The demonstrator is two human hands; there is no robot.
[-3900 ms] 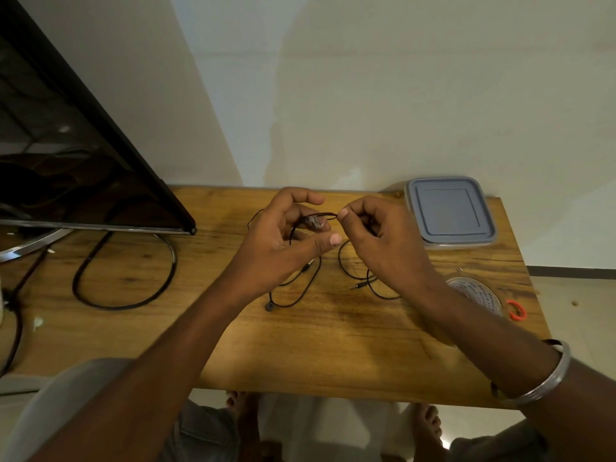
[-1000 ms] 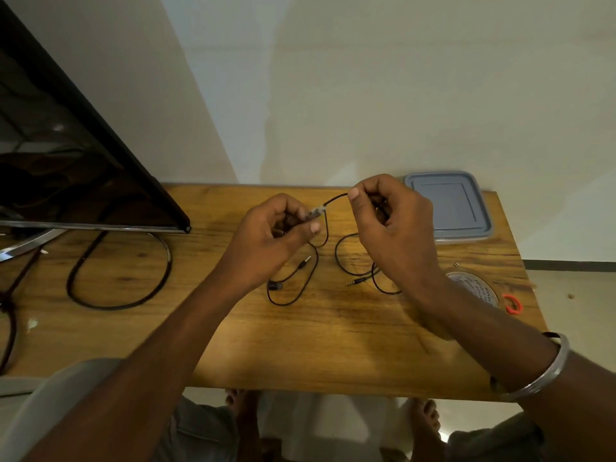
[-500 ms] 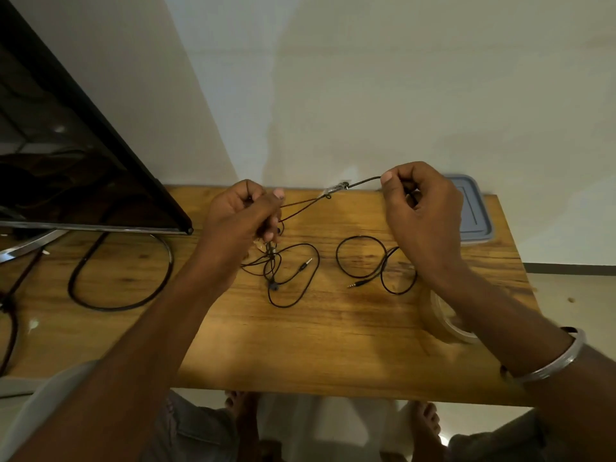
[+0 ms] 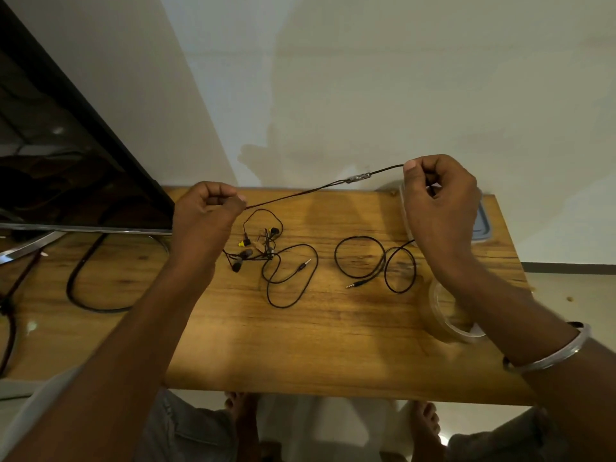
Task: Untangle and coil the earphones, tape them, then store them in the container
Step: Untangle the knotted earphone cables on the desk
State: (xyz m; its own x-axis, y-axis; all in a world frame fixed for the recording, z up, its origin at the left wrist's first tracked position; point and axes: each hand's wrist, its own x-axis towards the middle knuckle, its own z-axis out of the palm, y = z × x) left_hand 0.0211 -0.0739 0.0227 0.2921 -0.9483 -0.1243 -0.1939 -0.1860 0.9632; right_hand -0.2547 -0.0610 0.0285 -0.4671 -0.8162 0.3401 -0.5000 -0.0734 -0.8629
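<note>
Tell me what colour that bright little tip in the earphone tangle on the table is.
Yellow. The tip shows best in the head view.

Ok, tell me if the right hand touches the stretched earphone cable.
Touching: head view shows the right hand pinching the earphone cable at its thumb tip.

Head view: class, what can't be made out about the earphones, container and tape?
All in the head view:
- container: mostly hidden behind the right hand.
- tape roll: partly covered by the right forearm.
- earphone tangle: too small to trace its knots.
- stretched cord: its end hidden inside the left hand.
</note>
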